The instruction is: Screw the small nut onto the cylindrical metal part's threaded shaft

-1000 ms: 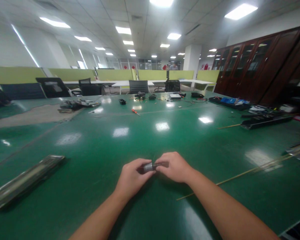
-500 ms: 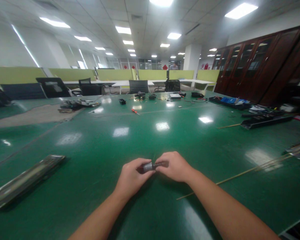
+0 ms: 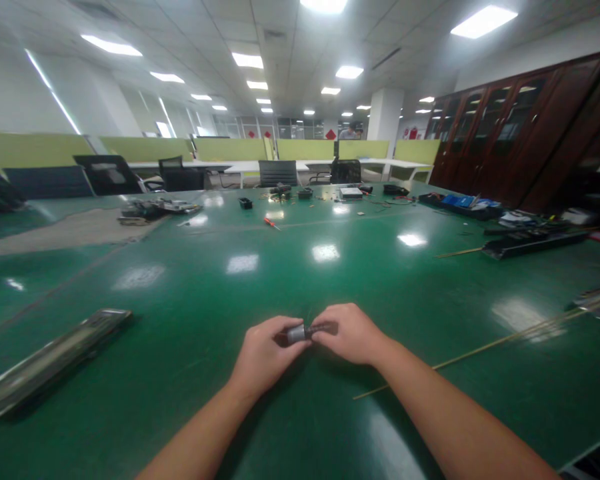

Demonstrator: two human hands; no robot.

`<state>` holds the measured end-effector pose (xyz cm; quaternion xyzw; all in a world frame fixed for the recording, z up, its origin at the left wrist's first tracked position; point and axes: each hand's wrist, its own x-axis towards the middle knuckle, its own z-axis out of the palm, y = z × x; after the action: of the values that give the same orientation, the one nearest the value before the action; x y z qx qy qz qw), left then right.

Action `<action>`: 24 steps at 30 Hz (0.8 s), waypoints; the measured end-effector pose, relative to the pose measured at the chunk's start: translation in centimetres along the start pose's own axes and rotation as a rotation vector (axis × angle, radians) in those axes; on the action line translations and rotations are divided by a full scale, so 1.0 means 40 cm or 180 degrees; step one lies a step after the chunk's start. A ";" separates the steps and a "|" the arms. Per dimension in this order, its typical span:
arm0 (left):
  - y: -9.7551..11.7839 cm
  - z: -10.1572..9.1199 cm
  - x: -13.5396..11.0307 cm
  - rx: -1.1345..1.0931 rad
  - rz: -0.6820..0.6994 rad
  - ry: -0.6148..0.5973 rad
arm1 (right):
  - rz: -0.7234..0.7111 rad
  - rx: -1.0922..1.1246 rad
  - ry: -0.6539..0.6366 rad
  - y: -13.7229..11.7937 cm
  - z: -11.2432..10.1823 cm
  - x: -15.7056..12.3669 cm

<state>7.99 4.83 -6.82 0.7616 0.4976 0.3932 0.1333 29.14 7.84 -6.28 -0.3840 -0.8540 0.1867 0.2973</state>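
Observation:
Low in the middle of the view, both hands meet over a small silver cylinder that looks like a small motor. My left hand is closed, pinching the cylinder's body between thumb and fingers. A dark, ridged shaft-like part extends from the cylinder's right end. Around that part the thumb and fingers of my right hand are closed. The fingers partly cover both ends, so the exact kind of part is hard to make out. Beneath the hands lies the glossy green table.
A long metal-framed panel lies on the left. Thin brass-coloured rods stretch across the right side, passing by my right forearm. Farther back are a red screwdriver, a small black box and a blue-filled tray.

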 end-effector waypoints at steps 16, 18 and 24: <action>0.003 0.000 0.003 -0.0036 0.0014 -0.0005 | 0.0001 0.0019 -0.0008 -0.005 -0.004 0.001; 0.003 -0.001 0.002 -0.0046 0.0001 -0.0008 | 0.0007 0.0019 0.0000 -0.004 -0.005 0.001; 0.003 -0.001 0.002 -0.0032 -0.0048 0.0008 | 0.0038 -0.0017 -0.0025 -0.004 -0.007 0.001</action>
<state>8.07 4.82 -6.68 0.7567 0.5014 0.3956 0.1394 29.21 7.79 -5.97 -0.3891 -0.8534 0.1876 0.2918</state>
